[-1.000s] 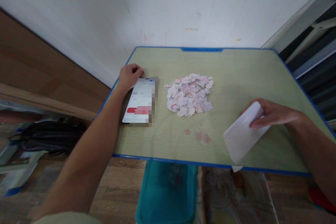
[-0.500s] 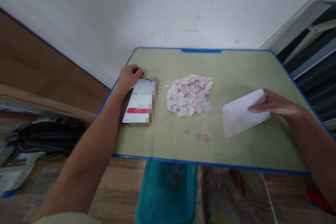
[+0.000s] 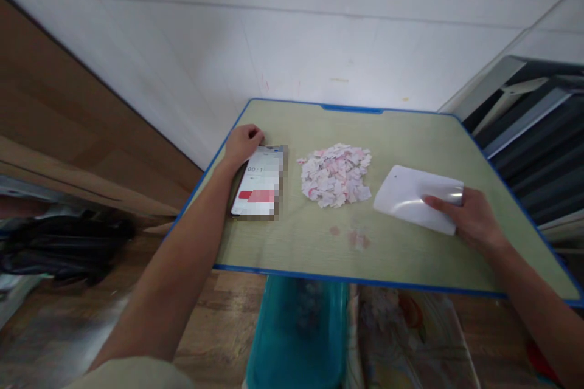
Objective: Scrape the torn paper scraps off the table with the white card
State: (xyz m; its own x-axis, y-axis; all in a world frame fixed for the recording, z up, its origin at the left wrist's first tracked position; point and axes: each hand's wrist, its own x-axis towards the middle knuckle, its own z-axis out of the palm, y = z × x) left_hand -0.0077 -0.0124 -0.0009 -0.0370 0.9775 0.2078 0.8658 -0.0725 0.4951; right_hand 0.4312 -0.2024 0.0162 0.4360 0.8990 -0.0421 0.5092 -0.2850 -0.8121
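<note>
My right hand (image 3: 477, 219) grips a glossy white plastic scraper (image 3: 415, 197), a flat sheet with a small hole near one corner. The thumb lies on its upper face; the other fingers are hidden beneath. To the left of the scraper's edge, and apart from it, a heap of torn paper scraps (image 3: 335, 176), white and pinkish, lies on the table (image 3: 292, 249). My left hand (image 3: 244, 143) rests with curled fingers at the table's left side, and nothing shows in it. Just below that hand lies a phone (image 3: 258, 182) with a timer on screen, partly pixelated.
Under the table's front edge stands a teal plastic bin (image 3: 296, 334) with scraps inside. Beside it is a patterned box or bag (image 3: 410, 340) holding more scraps. A white wall (image 3: 319, 55) borders the back, and dark folded frames (image 3: 538, 127) stand at right.
My right hand has turned the scraper, so its free end now points left toward the heap and its face catches light. My left hand stays by the phone. The camera view has shifted.
</note>
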